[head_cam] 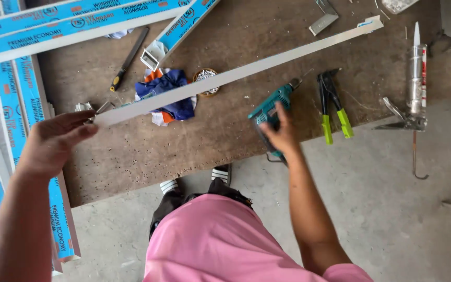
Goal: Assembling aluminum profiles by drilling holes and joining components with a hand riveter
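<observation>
Below, pitted brown bench [147, 151], concrete floor [392, 209]; left grip [53, 141] pinching strip [236, 73], right grip [280, 130] holding drill [270, 107]

Left hand [53, 138] pinches with fingers extended; right hand [283, 133] curls downward, gripping.

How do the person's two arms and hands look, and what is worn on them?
Both arms are bare down to the hands: the left hand and the right hand wear no gloves, and no watch, ring or bracelet shows. The only sleeve visible is the short sleeve of a pink shirt near the right upper arm.
</observation>
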